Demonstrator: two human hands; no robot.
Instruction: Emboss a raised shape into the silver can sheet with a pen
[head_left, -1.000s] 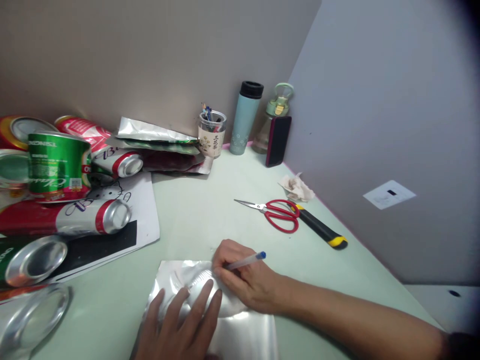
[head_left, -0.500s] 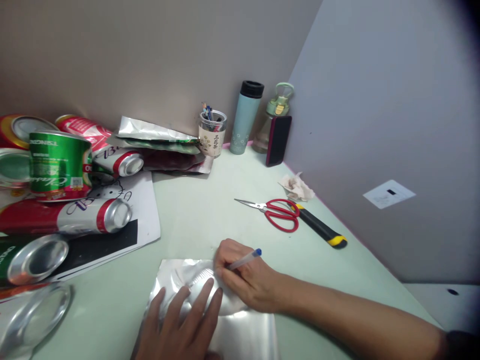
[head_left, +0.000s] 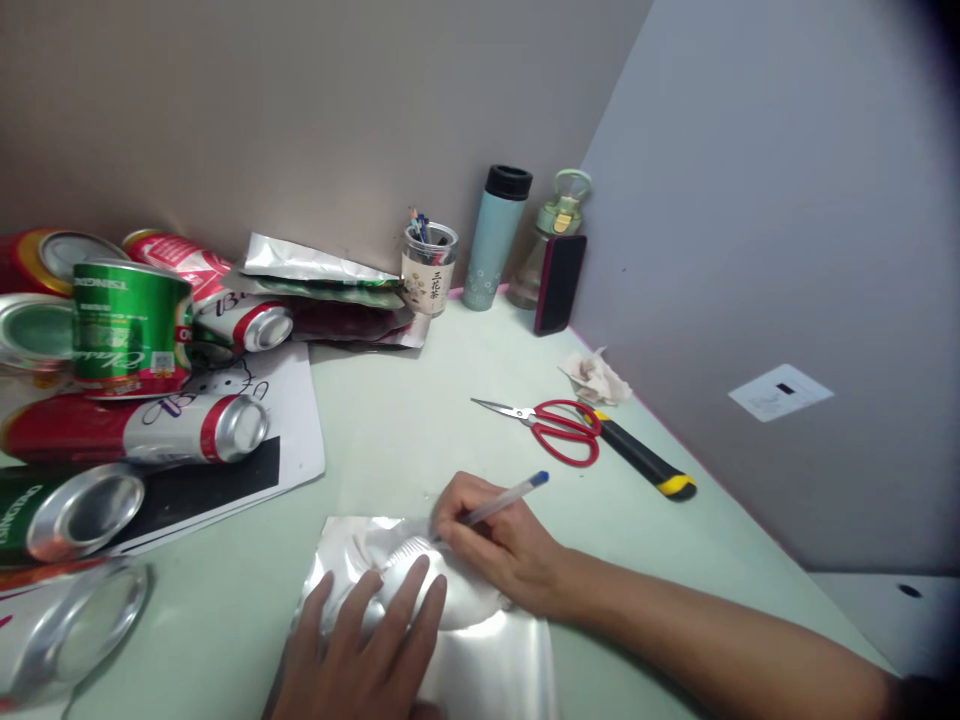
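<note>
A shiny metal sheet (head_left: 495, 665) lies near the front of the pale green table, with a row of short fine lines marked on its upper part. My left hand (head_left: 367, 640) rests flat on the sheet's left side, fingers spread. In my right hand (head_left: 499, 545) is a pen (head_left: 506, 498) with a clear barrel and blue end cap, gripped in a writing hold. The pen leans to the right, its tip down at the sheet near the marked lines. My right hand partly covers the sheet's upper right corner.
Cut and whole drink cans (head_left: 133, 325) crowd the left side over printed paper sheets (head_left: 304, 430). Behind lie metallic sheets (head_left: 322, 265), a pen cup (head_left: 429, 270), a blue tumbler (head_left: 495, 240), a bottle (head_left: 559, 215) and a phone (head_left: 561, 285). Red-handled scissors (head_left: 562, 430), a black-yellow cutter (head_left: 637, 455) and crumpled tissue (head_left: 596, 378) sit right.
The pen's blue end has swung up and to the right as my right hand shifted slightly. My left hand stays on the sheet. The whole view has moved a little.
</note>
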